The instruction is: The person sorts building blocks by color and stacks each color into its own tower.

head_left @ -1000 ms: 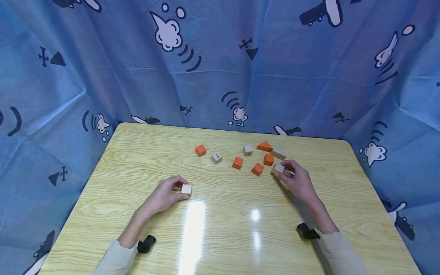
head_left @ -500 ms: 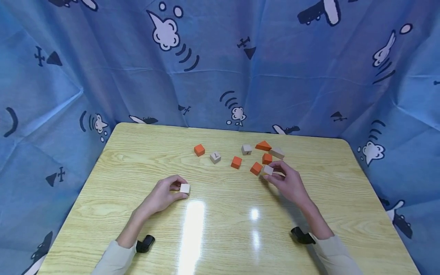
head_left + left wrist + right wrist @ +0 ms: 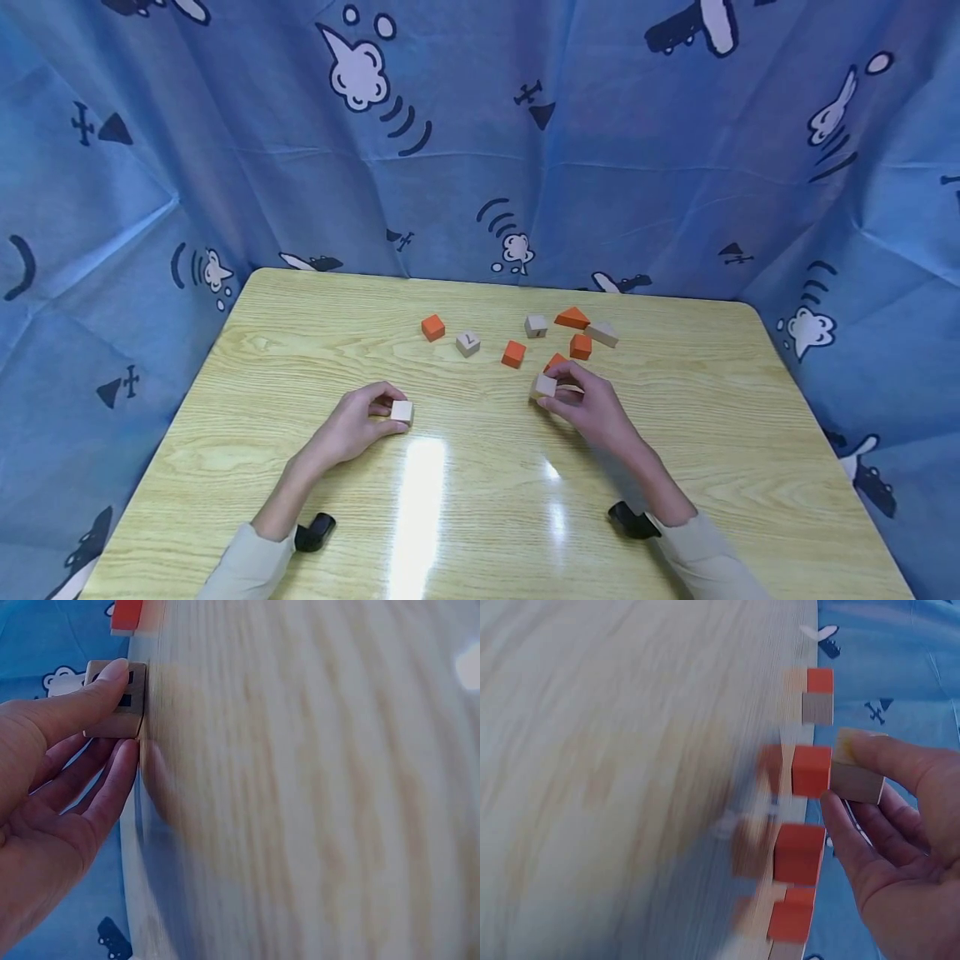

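My left hand (image 3: 363, 423) pinches a pale wooden cube (image 3: 402, 412) right at the tabletop, left of the middle. Dark markings show on that cube's side in the left wrist view, below the thumb (image 3: 112, 671). Farther right, my right hand (image 3: 596, 408) holds a second wooden cube (image 3: 543, 387) between thumb and fingers. The right wrist view shows this wooden cube (image 3: 857, 782) raised off the table, overlapping an orange cube (image 3: 811, 771). The right fingers partly cover the nearest orange cube (image 3: 556, 362) in the head view.
Behind the hands lie more orange cubes (image 3: 513, 354) and two wooden cubes with printed figures, one left (image 3: 468, 343) and one farther back (image 3: 536, 326). An orange triangular block (image 3: 573, 317) sits beside a plain wooden one (image 3: 602, 334). A blue patterned curtain (image 3: 450, 125) encloses the table.
My right hand has moved left and slightly nearer with its wooden cube, passing in front of the nearest orange cube. My left hand has stayed in place with its cube.
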A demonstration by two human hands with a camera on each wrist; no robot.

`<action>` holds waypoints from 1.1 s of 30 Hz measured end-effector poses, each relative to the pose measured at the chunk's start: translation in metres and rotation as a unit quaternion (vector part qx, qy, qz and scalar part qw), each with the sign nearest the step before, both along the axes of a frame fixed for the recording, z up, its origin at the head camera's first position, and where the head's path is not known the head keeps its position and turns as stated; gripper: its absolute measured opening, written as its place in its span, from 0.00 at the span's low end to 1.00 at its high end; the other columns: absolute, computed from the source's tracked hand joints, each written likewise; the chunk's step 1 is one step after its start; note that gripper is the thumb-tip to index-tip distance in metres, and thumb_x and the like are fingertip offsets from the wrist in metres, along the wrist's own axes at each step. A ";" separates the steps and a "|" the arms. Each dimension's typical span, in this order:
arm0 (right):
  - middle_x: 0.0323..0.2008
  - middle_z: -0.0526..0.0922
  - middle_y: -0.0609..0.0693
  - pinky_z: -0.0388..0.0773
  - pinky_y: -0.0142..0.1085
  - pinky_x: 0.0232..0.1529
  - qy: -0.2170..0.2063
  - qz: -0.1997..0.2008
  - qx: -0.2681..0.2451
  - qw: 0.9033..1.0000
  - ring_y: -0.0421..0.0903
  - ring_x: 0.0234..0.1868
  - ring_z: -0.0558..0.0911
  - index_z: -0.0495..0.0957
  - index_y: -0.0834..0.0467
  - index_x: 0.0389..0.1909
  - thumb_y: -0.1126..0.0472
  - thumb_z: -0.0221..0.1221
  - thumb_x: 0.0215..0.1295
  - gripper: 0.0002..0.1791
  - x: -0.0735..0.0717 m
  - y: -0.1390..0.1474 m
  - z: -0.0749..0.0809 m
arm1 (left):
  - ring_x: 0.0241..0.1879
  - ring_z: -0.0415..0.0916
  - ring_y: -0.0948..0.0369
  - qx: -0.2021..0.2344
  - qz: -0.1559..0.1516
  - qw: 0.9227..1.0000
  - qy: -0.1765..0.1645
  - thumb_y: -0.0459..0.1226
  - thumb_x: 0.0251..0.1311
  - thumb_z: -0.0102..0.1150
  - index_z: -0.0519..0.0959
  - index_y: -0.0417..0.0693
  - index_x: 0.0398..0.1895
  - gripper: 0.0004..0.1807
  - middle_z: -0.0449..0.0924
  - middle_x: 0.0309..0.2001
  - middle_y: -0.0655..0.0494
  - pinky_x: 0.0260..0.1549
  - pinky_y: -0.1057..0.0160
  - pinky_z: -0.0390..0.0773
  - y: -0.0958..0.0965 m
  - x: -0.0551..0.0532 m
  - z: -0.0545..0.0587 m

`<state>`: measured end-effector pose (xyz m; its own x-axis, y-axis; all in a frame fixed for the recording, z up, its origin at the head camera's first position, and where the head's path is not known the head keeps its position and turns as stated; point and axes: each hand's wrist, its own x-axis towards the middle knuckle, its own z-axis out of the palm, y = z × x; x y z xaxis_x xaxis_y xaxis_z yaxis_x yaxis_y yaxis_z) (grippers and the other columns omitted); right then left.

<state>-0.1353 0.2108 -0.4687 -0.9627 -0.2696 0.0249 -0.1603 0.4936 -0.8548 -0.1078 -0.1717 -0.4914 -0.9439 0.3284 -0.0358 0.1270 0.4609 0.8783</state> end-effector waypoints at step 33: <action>0.47 0.83 0.53 0.83 0.36 0.52 -0.008 0.141 0.003 0.990 0.46 0.48 0.85 0.78 0.62 0.50 0.69 0.72 0.61 0.18 0.005 -0.111 -0.018 | 0.49 0.82 0.53 0.001 0.004 1.000 -0.014 0.31 0.58 0.74 0.81 0.42 0.50 0.17 0.80 0.52 0.46 0.50 0.61 0.83 0.001 -0.001 0.000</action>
<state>-0.1307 0.0996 -0.4866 -0.8498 -0.5271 0.0079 -0.2786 0.4364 -0.8555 -0.1084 -0.1711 -0.4913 -0.9452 0.3204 -0.0624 0.0976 0.4600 0.8826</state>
